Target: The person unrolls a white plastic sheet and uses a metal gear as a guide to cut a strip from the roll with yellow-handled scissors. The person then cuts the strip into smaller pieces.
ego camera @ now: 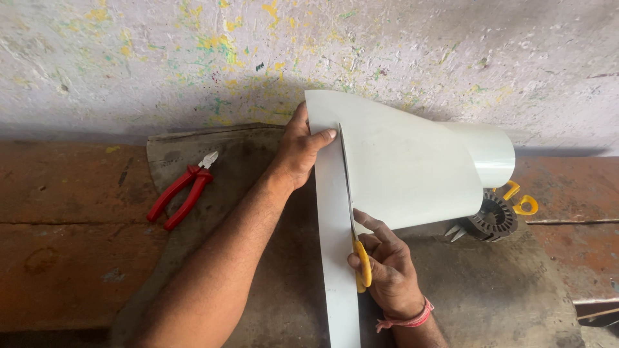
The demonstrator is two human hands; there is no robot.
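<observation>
A white plastic sheet (400, 167) unrolls from a roll (490, 151) at the right and lies over the dark work surface. My left hand (300, 151) presses the sheet's far left edge, thumb on top. My right hand (387, 270) grips yellow-handled scissors (362, 261), whose blades run up along a cut line in the sheet. A narrow strip (335, 258) of the sheet hangs down left of the cut toward me.
Red-handled pliers (184, 193) lie at the left on a dark metal plate (193, 145). A round metal stator core (493, 219) and another yellow-handled tool (522, 201) sit under the roll at the right. A paint-spattered wall stands behind.
</observation>
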